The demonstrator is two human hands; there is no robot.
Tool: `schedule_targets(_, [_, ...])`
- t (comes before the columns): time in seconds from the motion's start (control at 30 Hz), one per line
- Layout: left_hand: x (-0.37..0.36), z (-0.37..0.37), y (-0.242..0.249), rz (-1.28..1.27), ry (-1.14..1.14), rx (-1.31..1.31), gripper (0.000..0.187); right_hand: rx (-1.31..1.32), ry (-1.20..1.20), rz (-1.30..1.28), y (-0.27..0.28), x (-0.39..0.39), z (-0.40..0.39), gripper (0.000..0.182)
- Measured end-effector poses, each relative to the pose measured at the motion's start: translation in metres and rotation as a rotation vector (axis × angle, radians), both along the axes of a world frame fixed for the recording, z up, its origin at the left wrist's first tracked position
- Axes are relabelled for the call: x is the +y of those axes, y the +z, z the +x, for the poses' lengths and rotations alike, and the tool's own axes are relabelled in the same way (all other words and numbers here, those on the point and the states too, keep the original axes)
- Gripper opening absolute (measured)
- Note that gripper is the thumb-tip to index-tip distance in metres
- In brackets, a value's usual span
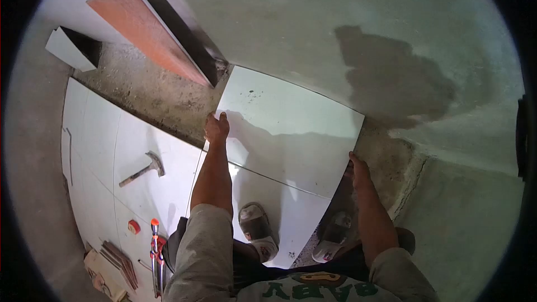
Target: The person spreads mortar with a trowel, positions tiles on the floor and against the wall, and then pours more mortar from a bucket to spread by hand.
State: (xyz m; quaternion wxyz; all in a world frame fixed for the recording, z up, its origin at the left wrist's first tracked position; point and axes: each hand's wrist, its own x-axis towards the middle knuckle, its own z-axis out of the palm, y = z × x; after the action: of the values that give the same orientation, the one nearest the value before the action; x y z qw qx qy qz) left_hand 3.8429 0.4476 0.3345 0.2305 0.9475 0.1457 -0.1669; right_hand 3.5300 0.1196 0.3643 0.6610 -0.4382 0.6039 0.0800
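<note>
A large white tile (291, 123) lies in front of me, its far edge close to the wall. My left hand (217, 127) grips its left edge, thumb on the top face and the other fingers curled at the side. At the right edge, my right hand (359, 170) holds the tile near its lower right corner, with the fingertips partly hidden beside it. Dark specks show on the tile's upper left part. Its near edge meets another white tile (293, 208) along a thin dark line.
Left are laid white tiles (92, 134) with a hammer (146, 169), a red tape measure (133, 226), a red-and-silver tool (156, 257) and brown strips (119, 265). An orange-backed board (151, 31) leans on the wall. Rough floor (151, 86) shows beyond. My sandalled feet are below.
</note>
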Motion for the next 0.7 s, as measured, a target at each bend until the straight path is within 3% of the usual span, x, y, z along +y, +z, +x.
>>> schedule_targets(0.2, [0.006,0.014,-0.023,-0.056,-0.049,0.059,0.055,-0.130,-0.059,0.037,-0.005,0.002,0.013,0.053])
schedule_targets(0.27, [0.023,0.026,-0.056,-0.129,-0.062,0.027,0.054,-0.184,-0.084,0.053,-0.023,0.000,0.014,0.055])
schedule_targets(0.37, [0.031,0.048,-0.070,-0.209,-0.076,0.065,0.053,-0.109,-0.085,0.075,-0.044,-0.010,0.010,0.058])
schedule_targets(0.43, [0.026,0.049,-0.057,-0.215,-0.058,0.145,0.053,-0.041,-0.157,0.069,-0.031,-0.005,0.015,0.044])
schedule_targets(0.53, [0.019,0.036,-0.032,-0.136,-0.127,0.180,0.056,-0.034,-0.196,0.126,-0.008,-0.003,0.016,0.044])
schedule_targets(0.63, [0.002,0.025,0.010,-0.227,0.079,0.173,0.061,-0.057,-0.176,0.041,-0.020,-0.011,-0.006,0.053])
schedule_targets(0.7, [-0.007,0.008,0.036,-0.156,0.282,0.114,0.063,-0.126,-0.177,-0.012,0.001,-0.004,-0.012,0.050])
